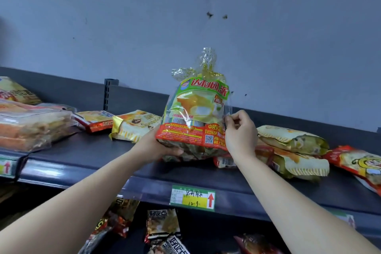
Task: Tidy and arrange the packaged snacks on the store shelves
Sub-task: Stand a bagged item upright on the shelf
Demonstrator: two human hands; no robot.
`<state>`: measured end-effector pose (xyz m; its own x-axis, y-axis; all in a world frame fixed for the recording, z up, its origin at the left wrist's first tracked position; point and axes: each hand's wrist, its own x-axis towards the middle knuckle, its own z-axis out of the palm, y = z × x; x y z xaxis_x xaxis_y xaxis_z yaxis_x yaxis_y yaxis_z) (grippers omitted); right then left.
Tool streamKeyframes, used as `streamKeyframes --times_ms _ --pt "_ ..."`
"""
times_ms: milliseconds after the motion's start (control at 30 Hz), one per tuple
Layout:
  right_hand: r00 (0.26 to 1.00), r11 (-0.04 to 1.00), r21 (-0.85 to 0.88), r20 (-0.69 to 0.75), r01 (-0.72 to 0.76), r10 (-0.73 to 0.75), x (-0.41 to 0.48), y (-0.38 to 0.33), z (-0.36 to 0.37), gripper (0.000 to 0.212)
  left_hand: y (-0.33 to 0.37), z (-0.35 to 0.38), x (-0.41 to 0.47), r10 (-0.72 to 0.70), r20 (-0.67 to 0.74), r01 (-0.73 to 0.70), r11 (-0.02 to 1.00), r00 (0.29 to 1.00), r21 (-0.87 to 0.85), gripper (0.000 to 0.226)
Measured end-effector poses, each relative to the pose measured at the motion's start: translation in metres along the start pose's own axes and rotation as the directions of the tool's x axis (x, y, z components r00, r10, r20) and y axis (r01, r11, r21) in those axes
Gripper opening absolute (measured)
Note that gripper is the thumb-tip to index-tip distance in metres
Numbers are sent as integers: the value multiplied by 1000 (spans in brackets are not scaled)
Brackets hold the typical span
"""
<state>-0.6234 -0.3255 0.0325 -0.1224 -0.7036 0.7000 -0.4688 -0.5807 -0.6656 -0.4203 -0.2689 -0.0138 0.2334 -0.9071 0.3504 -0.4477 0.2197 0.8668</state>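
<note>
Holding the green-and-red cake bag (195, 113) upright over the dark top shelf (86, 156), you cup its lower left corner in your left hand (162, 146) while your right hand (240, 132) pinches the clear plastic at its right edge. Its gold-tied top points up against the grey wall (185, 6). Yellow snack packs (292, 150) lie just right of it, and a price tag (192, 198) sits on the shelf lip below.

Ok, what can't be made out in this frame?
- Head view: base of the tied snack bag, hidden by the left hand and right hand.
- Price tag: handwriting too blurred.
- Lower-shelf packets: cut off by the bottom edge.
</note>
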Motion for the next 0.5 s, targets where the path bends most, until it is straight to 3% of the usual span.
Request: streamKeyframes --times_ms 100,200,267,333,433,500 --pt "1000 1000 -16 26 -7 8 4 11 10 21 1 1 9 -4 -17 5 998 1000 69 65" --pt "998 998 -51 53 -35 37 7 24 12 22 1 -9 17 12 61 -32 941 998 336 67" --pt "997 995 -96 65 -31 37 7 29 10 22 2 -22 23 30 90 -78 793 996 604 60" --pt "998 986 -167 61 19 -9 5 31 10 20 1 -37 31 -2 30 -23 615 1000 788 54" --pt "991 948 -289 40 131 -125 -3 28 10 19 -8 -52 40 -137 24 35 415 990 909 62" --pt "973 905 -360 49 227 -225 -8 24 9 18 -16 -57 43 -146 25 31 368 989 929 60"
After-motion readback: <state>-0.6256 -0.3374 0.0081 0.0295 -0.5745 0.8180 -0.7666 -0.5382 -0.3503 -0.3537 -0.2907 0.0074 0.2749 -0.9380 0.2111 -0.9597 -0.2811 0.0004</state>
